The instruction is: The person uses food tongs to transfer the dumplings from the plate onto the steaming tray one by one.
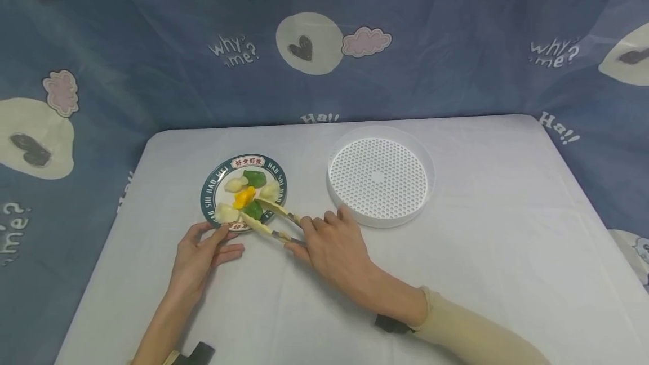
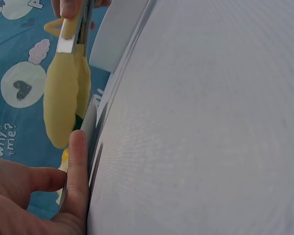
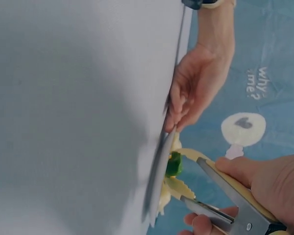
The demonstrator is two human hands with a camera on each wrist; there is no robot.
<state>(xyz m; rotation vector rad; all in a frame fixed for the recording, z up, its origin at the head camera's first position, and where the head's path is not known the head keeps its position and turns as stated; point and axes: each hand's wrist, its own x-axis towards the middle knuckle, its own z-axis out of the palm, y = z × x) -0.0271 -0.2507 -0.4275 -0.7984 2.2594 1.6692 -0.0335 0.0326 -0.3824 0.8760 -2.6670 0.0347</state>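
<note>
A round plate [image 1: 207, 199] with a dark green lettered rim holds several small pieces. Among them are a yellow piece [image 1: 244, 197], a green piece [image 1: 252, 209], a second green piece [image 1: 255, 178] and pale dumpling-shaped ones [image 1: 227, 213]. With thumb and fingers my left hand [image 1: 198, 258] pinches the plate's near-left rim. My right hand [image 1: 337, 249] grips food tongs [image 1: 279, 235] with metal arms and pale yellow tips. Those spread tips reach over the plate on either side of the nearer green piece [image 3: 174, 164]; whether they touch it I cannot tell.
A round white perforated tray [image 1: 377, 179] with a raised rim stands right of the plate on the white-covered table [image 1: 481, 213]. Behind the table hangs a blue printed cloth [image 1: 431, 83].
</note>
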